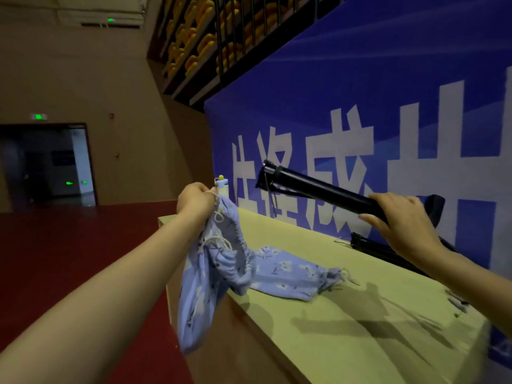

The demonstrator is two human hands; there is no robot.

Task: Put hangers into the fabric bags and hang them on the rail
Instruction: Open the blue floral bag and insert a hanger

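Across the right of the frame we see a blue banner (388, 87) bearing large white Chinese characters. Their lower strokes are cut off by the table and the arm, so we cannot read them. At left, a small green lit sign (39, 116) sits above a dark doorway, too small to read.

The light-blue cloth drawstring bag with white flowers (205, 275) hangs left of centre. Its gathered mouth is bunched in our left hand (195, 200), whose fingers are curled tight round the top and its white cord, and its body droops past the edge of the pale yellow-green table (346, 342). More of the same flowered cloth (291, 273) lies on the tabletop just beside it; we cannot tell whether it is a second bag.

Our right hand (401, 220) is wrapped round a black tube (313, 187) that slants up towards the centre of the frame.
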